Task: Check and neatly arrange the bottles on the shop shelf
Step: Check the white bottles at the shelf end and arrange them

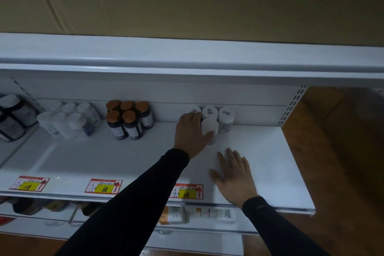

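White shelf [124, 158], dim light. Four white-capped bottles [209, 125] clustered far, right of centre: three against back panel, one nearer. Left hand [190, 134] wrapped round near bottle and far-left one, thumb under near bottle's cap. Right hand [233, 174] flat on shelf, fingers spread, near and right of cluster, apart from it. Amber-capped bottles [129, 119] far centre; white bottles [68, 120] further left. Price tags [103, 186] along near edge.
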`<state>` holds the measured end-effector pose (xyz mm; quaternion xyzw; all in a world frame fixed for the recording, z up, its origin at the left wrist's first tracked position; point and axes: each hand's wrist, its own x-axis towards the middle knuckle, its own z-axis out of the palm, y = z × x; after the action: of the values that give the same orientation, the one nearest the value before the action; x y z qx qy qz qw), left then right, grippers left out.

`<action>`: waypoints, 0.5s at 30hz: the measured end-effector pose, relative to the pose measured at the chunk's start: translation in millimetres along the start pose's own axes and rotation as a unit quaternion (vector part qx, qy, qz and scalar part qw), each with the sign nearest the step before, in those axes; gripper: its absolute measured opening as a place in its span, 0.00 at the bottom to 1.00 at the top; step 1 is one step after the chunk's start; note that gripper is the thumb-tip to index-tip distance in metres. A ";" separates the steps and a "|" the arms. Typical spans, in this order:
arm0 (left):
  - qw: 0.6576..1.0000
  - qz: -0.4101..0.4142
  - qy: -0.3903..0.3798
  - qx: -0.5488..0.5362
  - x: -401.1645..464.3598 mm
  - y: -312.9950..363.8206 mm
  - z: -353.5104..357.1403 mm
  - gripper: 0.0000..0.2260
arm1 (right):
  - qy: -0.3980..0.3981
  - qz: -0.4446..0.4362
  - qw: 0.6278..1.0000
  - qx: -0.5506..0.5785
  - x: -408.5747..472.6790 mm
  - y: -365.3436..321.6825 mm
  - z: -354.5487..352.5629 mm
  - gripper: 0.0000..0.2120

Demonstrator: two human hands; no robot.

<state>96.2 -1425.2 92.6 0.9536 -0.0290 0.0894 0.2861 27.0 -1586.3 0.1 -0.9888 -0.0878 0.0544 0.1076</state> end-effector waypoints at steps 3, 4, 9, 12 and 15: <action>0.999 0.011 -0.001 0.042 2.7 7.2 11.5 0.30 | 0.004 0.001 1.000 0.009 0.0 -0.1 -0.8 0.43; 0.999 0.007 0.000 0.049 2.5 8.5 14.4 0.30 | 0.004 0.000 1.000 0.008 -0.2 0.3 -0.5 0.42; 0.998 -0.005 0.017 0.060 0.4 7.7 23.8 0.25 | 0.020 -0.004 1.000 0.012 -0.8 1.6 1.3 0.42; 0.999 0.000 0.016 0.048 2.2 7.5 21.4 0.25 | 0.010 -0.006 1.000 0.008 0.0 2.1 1.4 0.46; 1.000 -0.011 0.005 0.019 3.1 8.4 15.0 0.29 | 0.007 -0.003 1.000 -0.003 0.6 2.1 0.1 0.45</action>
<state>100.6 -1440.5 85.5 0.9586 -0.0149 0.0918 0.2691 27.9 -1588.1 -0.5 -0.9892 -0.0899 0.0472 0.1053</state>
